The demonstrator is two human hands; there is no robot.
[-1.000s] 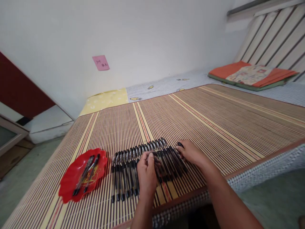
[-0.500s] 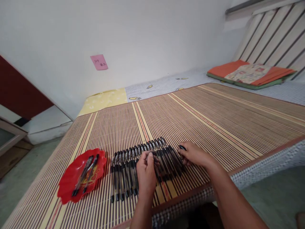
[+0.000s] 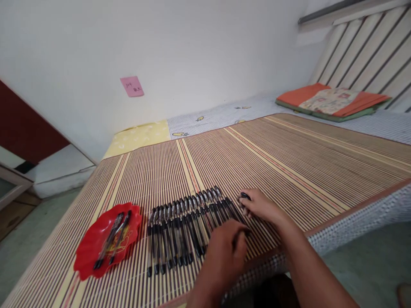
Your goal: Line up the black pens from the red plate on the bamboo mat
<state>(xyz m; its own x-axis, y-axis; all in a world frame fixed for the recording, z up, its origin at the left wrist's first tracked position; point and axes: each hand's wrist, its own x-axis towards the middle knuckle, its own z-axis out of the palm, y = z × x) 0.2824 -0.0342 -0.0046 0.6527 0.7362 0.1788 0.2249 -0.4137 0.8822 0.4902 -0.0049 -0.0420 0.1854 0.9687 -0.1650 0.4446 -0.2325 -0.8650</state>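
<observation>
Several black pens [image 3: 175, 231] with clear barrels and black caps lie side by side in a slanting row on the striped mat [image 3: 282, 171]. At the row's right end, my right hand [image 3: 257, 203] is closed on a pen [image 3: 245, 196], whose black capped end shows between the fingers. My left hand [image 3: 224, 252] lies over the lower ends of the right-hand pens. Its fingers are curled with the thumb near them, and what they hold, if anything, is hidden. A red scalloped plate [image 3: 85, 248] left of the row carries a few more pens [image 3: 117, 237].
The mat covers a bed, whose checked sheet [image 3: 362, 220] hangs over the front edge. A folded orange and green cloth [image 3: 334, 102] lies at the far right by the slatted headboard [image 3: 362, 55]. A pink note [image 3: 132, 86] is on the white wall.
My left hand has moved right and toward me, from the middle of the row to the lower ends of the right-hand pens. My right hand stays beside the row with its pen.
</observation>
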